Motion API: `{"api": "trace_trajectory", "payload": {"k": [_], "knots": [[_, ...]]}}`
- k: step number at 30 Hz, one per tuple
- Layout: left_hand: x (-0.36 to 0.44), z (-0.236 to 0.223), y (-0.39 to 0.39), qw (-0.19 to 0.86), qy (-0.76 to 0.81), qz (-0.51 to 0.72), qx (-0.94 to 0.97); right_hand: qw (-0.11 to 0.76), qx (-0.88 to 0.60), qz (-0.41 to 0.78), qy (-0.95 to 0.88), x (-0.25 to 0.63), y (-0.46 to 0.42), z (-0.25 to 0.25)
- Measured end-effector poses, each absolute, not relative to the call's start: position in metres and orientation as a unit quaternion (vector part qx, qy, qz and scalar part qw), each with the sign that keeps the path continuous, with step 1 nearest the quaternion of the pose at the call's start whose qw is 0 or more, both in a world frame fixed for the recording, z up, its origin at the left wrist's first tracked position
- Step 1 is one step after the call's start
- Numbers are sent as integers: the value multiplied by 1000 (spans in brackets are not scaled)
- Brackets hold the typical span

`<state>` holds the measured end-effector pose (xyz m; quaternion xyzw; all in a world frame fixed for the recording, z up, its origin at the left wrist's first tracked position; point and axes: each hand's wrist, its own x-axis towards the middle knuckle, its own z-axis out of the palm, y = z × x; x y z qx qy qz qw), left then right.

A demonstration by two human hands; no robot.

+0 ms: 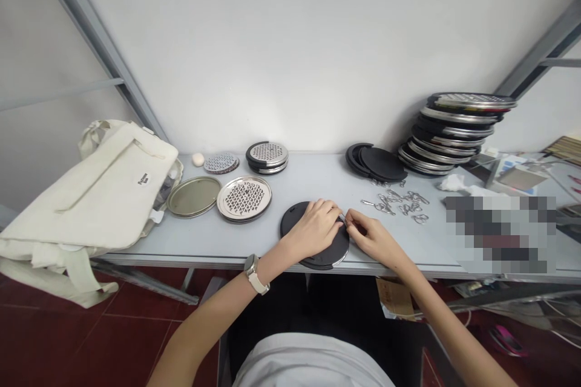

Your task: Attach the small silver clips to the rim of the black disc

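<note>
A round black disc (pixel 297 221) lies flat at the front edge of the grey table (pixel 213 240). My left hand (pixel 315 228) rests on top of it, fingers curled and pressed down, a watch on the wrist. My right hand (pixel 370 236) meets it at the disc's right rim, fingertips pinched on a small metal clip (pixel 344 218). A scatter of several loose metal clips (pixel 399 201) lies just beyond my right hand.
A tall leaning stack of metal-rimmed discs (pixel 456 130) and a pile of black discs (pixel 376 163) stand at the back right. Perforated metal plates (pixel 244 198), a plain metal lid (pixel 193 196) and a small stack (pixel 267 156) sit left of centre. A cream bag (pixel 91 193) covers the left end.
</note>
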<state>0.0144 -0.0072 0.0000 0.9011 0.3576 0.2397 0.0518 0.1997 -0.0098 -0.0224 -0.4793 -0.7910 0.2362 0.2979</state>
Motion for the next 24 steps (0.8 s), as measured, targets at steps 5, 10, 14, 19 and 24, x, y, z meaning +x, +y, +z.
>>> {"api": "trace_trajectory", "payload": {"k": [5,10,14,19,24], "knots": [[14,0,-7,46,356,240,902,303,-479,247,-786,200,-10,-24],[14,0,-8,43,357,237,902,308,-481,255,-780,200,-10,-24],[14,1,-8,42,356,237,903,312,-480,258,-778,201,-10,-25],[14,1,-8,41,358,237,902,313,-478,260,-779,202,-10,-26],[14,1,-8,41,360,232,903,311,-478,263,-778,203,-9,-27]]}}
